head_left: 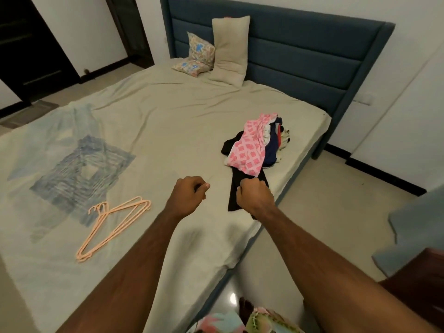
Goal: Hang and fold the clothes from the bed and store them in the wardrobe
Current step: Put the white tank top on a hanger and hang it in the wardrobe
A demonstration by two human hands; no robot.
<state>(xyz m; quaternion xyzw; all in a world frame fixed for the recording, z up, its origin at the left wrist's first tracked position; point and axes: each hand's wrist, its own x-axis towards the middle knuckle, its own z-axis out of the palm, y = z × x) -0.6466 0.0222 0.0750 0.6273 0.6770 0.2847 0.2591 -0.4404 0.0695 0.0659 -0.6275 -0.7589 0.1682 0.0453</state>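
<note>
Both hands out over the bed (pixel 168 131) — right one on a black garment (pixel 236 191)

Right hand (pixel 254 195) has its fingers curled round the black garment trailing from the clothes pile (pixel 254 143) near the bed's right edge; left hand (pixel 188 191) is fisted, holding nothing — peach hangers (pixel 113 227) lie further left

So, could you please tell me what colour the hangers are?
The hangers are peach-orange, in the head view.

Matt wrinkled cloth bed sheet (pixel 182 121), padded fabric headboard (pixel 288 49), smooth plastic-looking hangers (pixel 113 227), glossy floor (pixel 319 212)
</note>
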